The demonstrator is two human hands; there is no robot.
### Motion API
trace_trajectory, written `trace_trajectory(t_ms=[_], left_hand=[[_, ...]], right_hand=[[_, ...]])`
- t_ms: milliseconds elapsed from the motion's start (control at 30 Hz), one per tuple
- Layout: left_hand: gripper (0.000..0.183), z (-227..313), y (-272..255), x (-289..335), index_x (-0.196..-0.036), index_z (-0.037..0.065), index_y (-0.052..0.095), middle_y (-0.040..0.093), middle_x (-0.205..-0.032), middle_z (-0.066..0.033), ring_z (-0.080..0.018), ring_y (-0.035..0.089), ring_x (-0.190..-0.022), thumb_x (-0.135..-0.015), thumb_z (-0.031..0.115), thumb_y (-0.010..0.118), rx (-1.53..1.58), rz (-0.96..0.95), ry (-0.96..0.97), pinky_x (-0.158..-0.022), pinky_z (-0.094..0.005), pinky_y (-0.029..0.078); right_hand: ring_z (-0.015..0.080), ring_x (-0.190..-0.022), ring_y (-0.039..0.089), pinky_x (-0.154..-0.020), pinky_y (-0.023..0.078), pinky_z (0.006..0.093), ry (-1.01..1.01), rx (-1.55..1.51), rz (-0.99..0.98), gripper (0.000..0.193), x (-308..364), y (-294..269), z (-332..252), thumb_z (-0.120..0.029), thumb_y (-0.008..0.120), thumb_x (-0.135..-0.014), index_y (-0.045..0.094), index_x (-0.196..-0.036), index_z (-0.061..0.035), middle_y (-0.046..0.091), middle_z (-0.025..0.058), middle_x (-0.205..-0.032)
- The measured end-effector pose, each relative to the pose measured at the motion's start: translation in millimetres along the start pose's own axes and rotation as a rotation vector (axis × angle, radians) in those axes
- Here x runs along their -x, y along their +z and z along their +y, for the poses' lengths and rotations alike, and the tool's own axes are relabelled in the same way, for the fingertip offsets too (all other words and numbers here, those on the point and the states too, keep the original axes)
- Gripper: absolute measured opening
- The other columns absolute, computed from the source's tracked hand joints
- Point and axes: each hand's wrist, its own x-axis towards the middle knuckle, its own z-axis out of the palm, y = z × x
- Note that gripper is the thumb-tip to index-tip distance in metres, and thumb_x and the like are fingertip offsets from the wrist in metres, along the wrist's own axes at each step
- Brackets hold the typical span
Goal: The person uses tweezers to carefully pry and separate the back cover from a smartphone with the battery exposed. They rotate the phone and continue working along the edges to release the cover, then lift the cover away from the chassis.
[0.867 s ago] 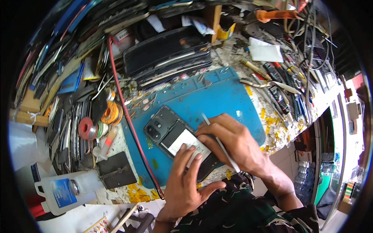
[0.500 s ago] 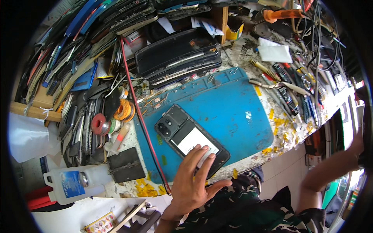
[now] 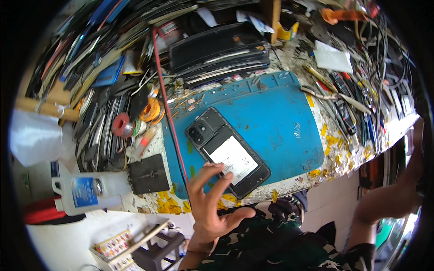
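Note:
A dark smartphone (image 3: pixel 233 156) lies slantwise on a blue work mat (image 3: pixel 285 131), its back cover off. A white-labelled battery shows in its middle, and a twin camera block sits at its far left end. My left hand (image 3: pixel 210 201) hovers at the phone's near left edge, fingers bent and spread, holding nothing. Its fingertips overlap the edge of the label; whether they touch cannot be made out. My right arm (image 3: pixel 382 203) is bent upward at the right, and its hand fades into the dark rim, with its fingers hidden.
A red-and-black cord (image 3: pixel 167 104) crosses the mat's left side. Solder spools (image 3: pixel 122 125), a dark flat panel (image 3: pixel 148 175) and a plastic jug (image 3: pixel 79 194) stand left. Stacked phone parts (image 3: pixel 219 54) lie behind; pens and tools (image 3: pixel 346 99) crowd the right.
My left hand has drawn back from the phone toward the left, its fingers curling more. The whole view has shifted slightly. The phone stays on the mat.

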Motion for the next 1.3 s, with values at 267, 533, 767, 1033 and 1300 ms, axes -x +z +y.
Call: trace_trajectory(t_ms=[267,533,767,1033,1300], left_hand=[[0.085,-7.7,12.6,5.3,-0.131,-0.009,0.052,0.046,-0.136,-0.0301,-0.0404,0.049,-0.13,-0.097,0.069,0.049,0.132,0.424,-0.061,-0.106,-0.0546,0.048],[0.081,-6.7,10.1,6.1,-0.125,-0.012,0.054,0.045,-0.136,-0.0324,-0.0418,0.047,-0.132,-0.1,0.065,0.046,0.162,0.432,-0.106,-0.11,-0.0543,0.046],[0.074,0.0,3.4,-3.0,-0.14,-0.008,0.043,0.036,-0.152,-0.0283,-0.0396,0.035,-0.145,-0.099,0.053,0.056,0.25,0.386,-0.217,-0.118,-0.0564,0.032],[0.108,33.8,19.4,-19.8,-0.154,-0.013,0.019,0.038,-0.154,-0.0306,-0.0374,0.045,-0.141,-0.09,0.059,0.068,0.923,0.225,-0.519,-0.115,-0.0513,0.04],[0.059,43.2,32.8,-45.1,-0.15,-0.005,0.033,0.048,-0.146,-0.0342,-0.043,0.055,-0.131,-0.102,0.017,0.059,1.201,0.225,-0.679,-0.107,-0.0537,0.051]], right_hand=[[0.0408,-0.112,0.059,-0.09,0.047,0.0476,-0.157,0.57,-0.721,0.066,105.9,107.8,67.1,-0.058,0.088,-0.068,0.051,-0.082,-0.0046,0.059,0.0284,-0.135],[0.0408,-0.117,0.053,-0.087,0.045,0.0498,-0.119,0.665,-0.736,0.055,105.1,126.6,60.1,-0.039,0.081,-0.078,0.052,-0.1,0.0019,0.055,0.0334,-0.135],[0.0419,-0.098,0.056,-0.082,0.049,0.0497,0.019,0.307,-0.695,0.055,83.7,106.0,66.6,-0.019,0.092,-0.062,0.047,-0.09,-0.0036,0.063,0.0248,-0.12],[0.0447,-0.106,0.058,-0.086,0.051,0.0514,-0.226,0.26,-0.53,0.06,81.9,87.0,57.2,-0.023,0.095,-0.061,0.042,-0.081,-0.0056,0.056,0.0313,-0.137],[0.0401,-0.109,0.063,-0.089,0.052,0.0472,0.064,-0.27,-0.432,0.043,90.0,77.1,67.4,-0.014,0.087,-0.078,0.046,-0.087,-0.0062,0.059,0.0285,-0.134]])
